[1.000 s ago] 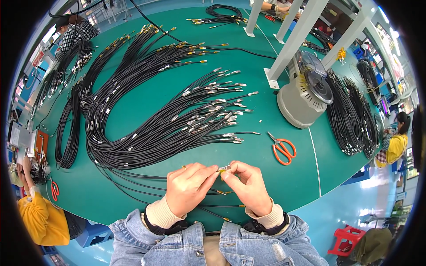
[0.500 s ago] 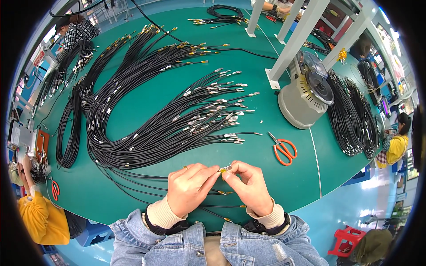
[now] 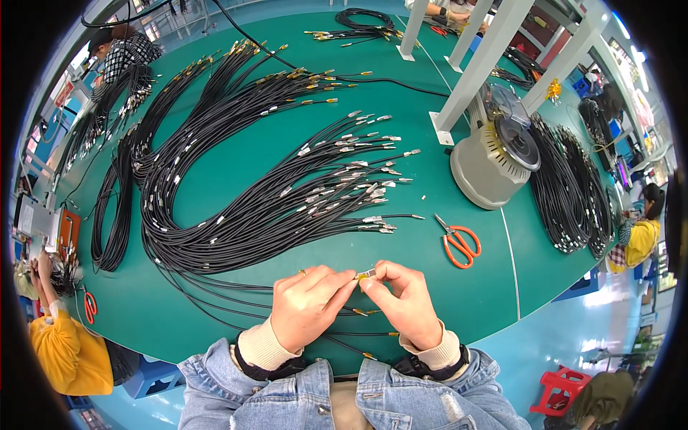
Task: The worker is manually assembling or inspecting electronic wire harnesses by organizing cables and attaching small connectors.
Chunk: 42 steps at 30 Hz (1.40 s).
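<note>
Green table (image 3: pixel 236 301) bears black cable bundles (image 3: pixel 272 201); both hands' grips pinch one small connector (image 3: pixel 365 274).

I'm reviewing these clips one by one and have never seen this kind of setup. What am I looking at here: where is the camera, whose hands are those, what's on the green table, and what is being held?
The picture comes from a wide fisheye camera worn on a person's head, looking down, so straight edges bend near the rim. The two denim-sleeved forearms at the bottom belong to the wearer. The left hand and right hand meet fingertip to fingertip, pinching a small metal connector between them; it seems to sit on the end of a thin black cable, though that is hard to tell. On the green table lie big fans of black cables with metal ends, orange scissors to the right, and a grey round machine beyond them. More cable bundles lie at the far right. Other people work around the table's edges.
</note>
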{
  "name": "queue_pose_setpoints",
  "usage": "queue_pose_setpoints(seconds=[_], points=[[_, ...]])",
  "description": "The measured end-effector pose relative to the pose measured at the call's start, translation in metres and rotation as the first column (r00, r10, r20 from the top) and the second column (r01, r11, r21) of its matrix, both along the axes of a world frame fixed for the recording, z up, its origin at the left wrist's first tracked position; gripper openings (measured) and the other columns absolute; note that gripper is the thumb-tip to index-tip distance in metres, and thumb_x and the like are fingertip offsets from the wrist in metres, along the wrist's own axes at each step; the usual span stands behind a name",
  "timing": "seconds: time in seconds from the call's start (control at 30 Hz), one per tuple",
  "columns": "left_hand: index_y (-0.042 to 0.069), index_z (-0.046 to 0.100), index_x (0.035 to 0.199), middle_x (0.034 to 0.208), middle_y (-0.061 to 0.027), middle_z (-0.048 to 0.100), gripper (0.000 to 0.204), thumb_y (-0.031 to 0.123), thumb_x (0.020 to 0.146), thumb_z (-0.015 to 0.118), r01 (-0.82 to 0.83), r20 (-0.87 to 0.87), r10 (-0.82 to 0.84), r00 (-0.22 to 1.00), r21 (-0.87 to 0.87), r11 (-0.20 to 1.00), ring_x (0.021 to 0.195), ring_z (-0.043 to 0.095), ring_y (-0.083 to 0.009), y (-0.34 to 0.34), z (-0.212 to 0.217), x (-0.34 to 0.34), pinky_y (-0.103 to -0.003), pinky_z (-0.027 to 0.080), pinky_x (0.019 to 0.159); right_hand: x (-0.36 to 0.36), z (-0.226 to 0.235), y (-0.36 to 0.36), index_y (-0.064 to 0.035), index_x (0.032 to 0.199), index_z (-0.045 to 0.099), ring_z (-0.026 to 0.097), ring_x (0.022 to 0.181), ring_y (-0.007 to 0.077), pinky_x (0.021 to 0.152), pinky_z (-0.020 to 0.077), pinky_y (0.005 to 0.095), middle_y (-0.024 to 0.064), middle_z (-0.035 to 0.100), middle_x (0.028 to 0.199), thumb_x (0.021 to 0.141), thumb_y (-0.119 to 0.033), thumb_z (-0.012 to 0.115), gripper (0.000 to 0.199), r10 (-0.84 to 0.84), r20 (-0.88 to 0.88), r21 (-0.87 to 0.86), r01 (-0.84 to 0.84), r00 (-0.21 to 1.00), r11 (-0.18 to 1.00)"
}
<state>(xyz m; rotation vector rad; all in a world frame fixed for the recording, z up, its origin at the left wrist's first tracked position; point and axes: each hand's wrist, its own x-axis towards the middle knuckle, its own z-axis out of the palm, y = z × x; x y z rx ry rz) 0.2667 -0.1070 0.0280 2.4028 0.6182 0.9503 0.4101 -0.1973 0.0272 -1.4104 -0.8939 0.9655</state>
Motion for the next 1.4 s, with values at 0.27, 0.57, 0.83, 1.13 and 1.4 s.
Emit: queue_pose_setpoints(seconds=[0.27, 0.57, 0.83, 1.13, 1.4], points=[[0.007, 0.066, 0.086, 0.068, -0.0028, 0.062, 0.020, 0.002, 0.068, 0.074, 0.007, 0.023, -0.008, 1.000, 0.019, 1.000, 0.053, 0.058, -0.0173, 0.001, -0.001, 0.000, -0.027, 0.045, 0.047, 0.000, -0.001, 0.001, 0.0014, 0.075, 0.056, 0.049, 0.067, 0.0069, 0.063, 0.0417, 0.0235, 0.0005, 0.056, 0.068, 0.082, -0.006, 0.064, 0.013, 0.006, -0.009, 0.004, -0.006, 1.000, 1.000], [0.008, 0.066, 0.088, 0.067, -0.0024, 0.060, 0.023, 0.002, 0.067, 0.074, 0.027, 0.014, -0.027, 1.000, 0.035, 0.999, 0.052, 0.057, -0.0166, 0.001, -0.002, 0.001, -0.027, 0.044, 0.046, 0.006, 0.001, -0.002, 0.0010, 0.080, 0.059, 0.050, 0.077, 0.0062, 0.071, 0.0413, 0.0218, -0.0014, 0.056, 0.078, 0.086, -0.004, 0.060, 0.008, 0.081, -0.018, -0.079, -0.082, 0.997, 0.993], [0.010, 0.068, 0.097, 0.066, -0.0003, 0.059, 0.031, 0.001, 0.068, 0.073, 0.038, -0.001, -0.039, 0.999, 0.139, 0.990, 0.051, 0.056, -0.0143, 0.002, 0.000, 0.001, -0.026, 0.045, 0.046, 0.008, 0.000, -0.002, 0.0004, 0.083, 0.060, 0.051, 0.077, 0.0056, 0.071, 0.0423, 0.0212, -0.0017, 0.057, 0.080, 0.087, -0.005, 0.059, 0.007, 0.107, -0.141, -0.108, -0.122, 0.984, 0.987], [0.008, 0.067, 0.098, 0.066, -0.0025, 0.060, 0.031, -0.001, 0.068, 0.072, 0.008, -0.002, -0.008, 1.000, 0.100, 0.995, 0.051, 0.057, -0.0155, 0.000, -0.001, -0.001, -0.026, 0.045, 0.045, 0.006, 0.006, -0.004, 0.0006, 0.095, 0.059, 0.052, 0.079, 0.0063, 0.072, 0.0431, 0.0221, -0.0003, 0.058, 0.083, 0.088, -0.007, 0.059, 0.010, 0.087, -0.254, -0.116, -0.120, 0.963, 0.986], [0.006, 0.066, 0.097, 0.065, -0.0039, 0.060, 0.029, -0.005, 0.071, 0.069, -0.028, 0.052, 0.026, 0.998, 0.024, 0.999, 0.050, 0.056, -0.0158, 0.000, 0.001, 0.002, -0.026, 0.043, 0.044, 0.003, 0.006, -0.010, -0.0010, 0.103, 0.057, 0.054, 0.084, 0.0073, 0.076, 0.0443, 0.0231, 0.0015, 0.059, 0.087, 0.089, -0.012, 0.059, 0.019, 0.088, -0.461, -0.072, -0.135, 0.883, 0.988]])
